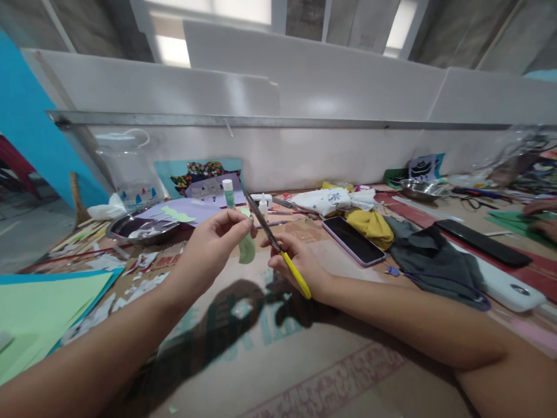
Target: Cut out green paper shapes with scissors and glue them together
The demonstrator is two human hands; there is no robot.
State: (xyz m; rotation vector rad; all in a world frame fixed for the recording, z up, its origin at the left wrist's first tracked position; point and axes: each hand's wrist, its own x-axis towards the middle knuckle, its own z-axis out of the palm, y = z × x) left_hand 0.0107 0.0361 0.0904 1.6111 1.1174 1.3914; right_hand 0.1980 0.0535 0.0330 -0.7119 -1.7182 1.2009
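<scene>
Between the thumb and fingers of my left hand is a small pale green paper cutout, its curved lower end hanging down. My right hand grips a pair of scissors with yellow handles. The metal blades point up and away, just right of the paper; whether they touch it I cannot tell. Both hands are raised over a printed cardboard sheet, where their shadows fall. Behind my left hand stands a glue stick with a white cap.
Green and blue paper sheets lie at the left, beside white scraps. A metal tray and a clear jug stand behind. Toward the right are a phone, dark cloth and a white device. Another person's hand is at the far right.
</scene>
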